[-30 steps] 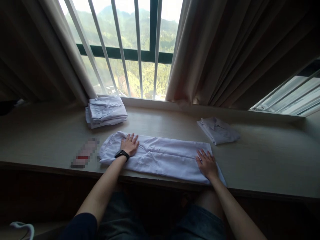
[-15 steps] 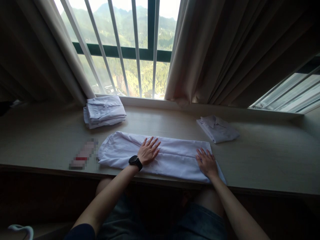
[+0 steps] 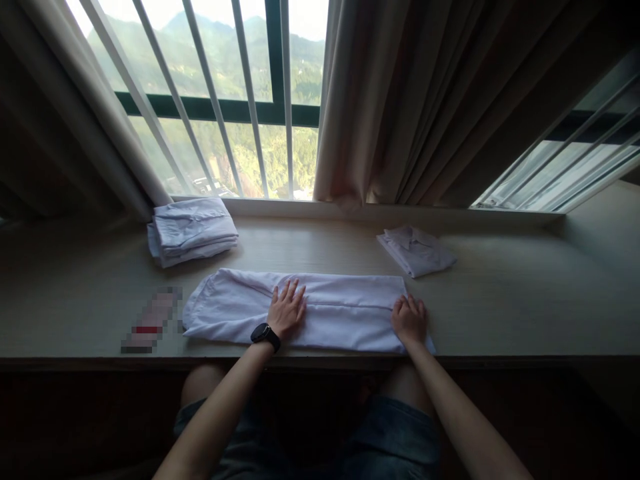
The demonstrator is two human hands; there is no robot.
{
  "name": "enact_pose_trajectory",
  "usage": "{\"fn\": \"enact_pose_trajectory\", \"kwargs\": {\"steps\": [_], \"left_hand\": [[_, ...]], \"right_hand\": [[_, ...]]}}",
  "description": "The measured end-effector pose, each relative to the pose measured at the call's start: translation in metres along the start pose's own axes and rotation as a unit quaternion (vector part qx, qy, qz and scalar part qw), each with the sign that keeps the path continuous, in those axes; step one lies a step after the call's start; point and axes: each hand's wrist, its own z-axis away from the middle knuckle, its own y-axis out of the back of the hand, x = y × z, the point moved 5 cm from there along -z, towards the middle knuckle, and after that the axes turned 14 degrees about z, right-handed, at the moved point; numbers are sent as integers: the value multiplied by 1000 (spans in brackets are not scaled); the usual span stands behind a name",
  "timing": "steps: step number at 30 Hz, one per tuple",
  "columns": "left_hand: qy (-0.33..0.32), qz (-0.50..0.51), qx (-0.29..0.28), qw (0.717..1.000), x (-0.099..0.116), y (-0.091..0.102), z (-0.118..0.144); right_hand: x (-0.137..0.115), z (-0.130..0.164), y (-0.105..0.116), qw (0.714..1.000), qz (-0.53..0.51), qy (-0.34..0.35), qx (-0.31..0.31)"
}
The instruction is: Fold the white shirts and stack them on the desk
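White shirt (image 3: 330, 310) lying along worktop (image 3: 500, 313) front edge, folded lengthwise only; left hand (image 3: 286, 311) pressing flat, open; right hand (image 3: 410, 320) curling at its right end; crosswise folds remaining

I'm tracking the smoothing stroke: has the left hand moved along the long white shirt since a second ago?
Yes. The left hand has slid rightward along the long white shirt, away from its collar end near the folded stack, toward the right hand.
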Motion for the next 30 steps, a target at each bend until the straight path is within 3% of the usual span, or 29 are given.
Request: {"fn": "enact_pose_trajectory", "kwargs": {"steps": [3,7,12,15,21,25,30], "left_hand": [[-1,8,18,1000,16,-8,7],[26,17,0,1000,16,-24,13],[27,23,4,999,12,-25,12],[43,32,25,998,11,-22,12],[40,31,18,999,11,-24,13],[42,32,7,999,10,-25,12],[47,32,9,998,10,-26,12]], "right_hand": [[3,0,7,998,-20,-59,2],[14,0,12,991,-20,-133,-11],[45,-11,-2,969,-61,-168,-170],[60,-21,-11,943,-160,-162,-241],[63,-35,-3,901,-297,-119,-294],[58,-42,17,858,-359,-81,-358],[44,-63,63,840,-400,-23,-365]]}}
